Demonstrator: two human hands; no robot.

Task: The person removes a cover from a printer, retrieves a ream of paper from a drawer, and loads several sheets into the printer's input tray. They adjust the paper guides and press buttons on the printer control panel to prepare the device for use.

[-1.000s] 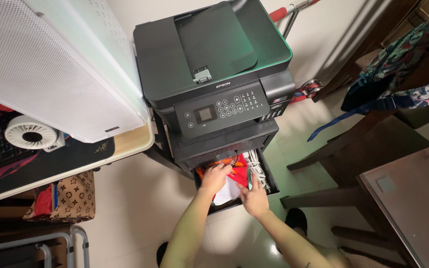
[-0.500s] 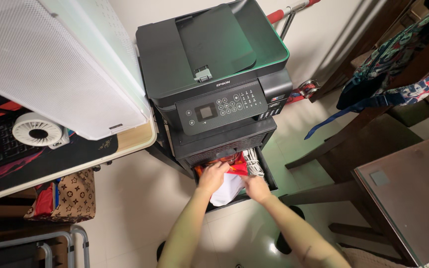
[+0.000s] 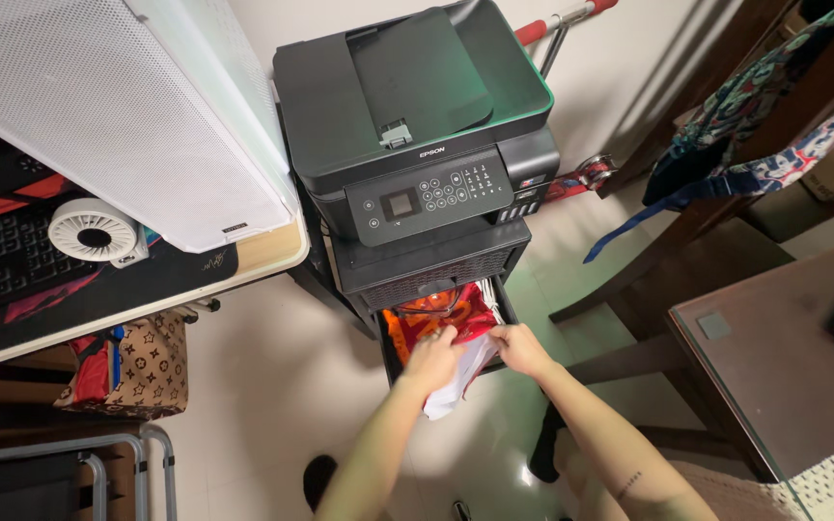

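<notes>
**Head view: both hands at the open drawer under the printer**

Your left hand (image 3: pixel 433 359) and right hand (image 3: pixel 520 349) are both closed on a white sheet (image 3: pixel 456 386) that hangs over the front edge of the open drawer (image 3: pixel 390 359). Red and orange packets (image 3: pixel 436 314) fill the drawer behind it. The drawer belongs to a dark stand carrying a black printer (image 3: pixel 417 125). To your left, a desk (image 3: pixel 263 256) holds a white mesh case (image 3: pixel 108 106) and a small round fan (image 3: pixel 94 232); a patterned bag (image 3: pixel 142 371) sits beneath.
</notes>
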